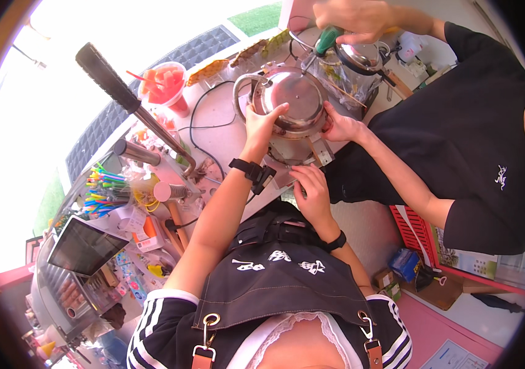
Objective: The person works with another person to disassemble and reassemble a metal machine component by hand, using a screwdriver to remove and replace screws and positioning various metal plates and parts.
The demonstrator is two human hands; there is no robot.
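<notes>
A round metal appliance (296, 92) with a shiny domed top and a curved side handle stands on the counter. My left hand (262, 126) grips its near left side, thumb on the metal rim; its other fingers are mostly hidden. Below the appliance, my right hand (313, 190) is close to its front edge, fingers loosely bent and apart, with nothing seen in them. A co-worker's hand (341, 126) touches the appliance's right side. Their other hand (358, 21) holds a green-handled screwdriver (329, 40), its shaft slanting down to the appliance's far edge.
Left of the appliance are a cup of red fruit pieces (167, 83), a black cable (193, 117) and a long black-gripped lever (112, 80). Colourful straws (106, 187) and a dark screen (84, 246) lie further left. A pot with a glass lid (361, 58) stands at the back right.
</notes>
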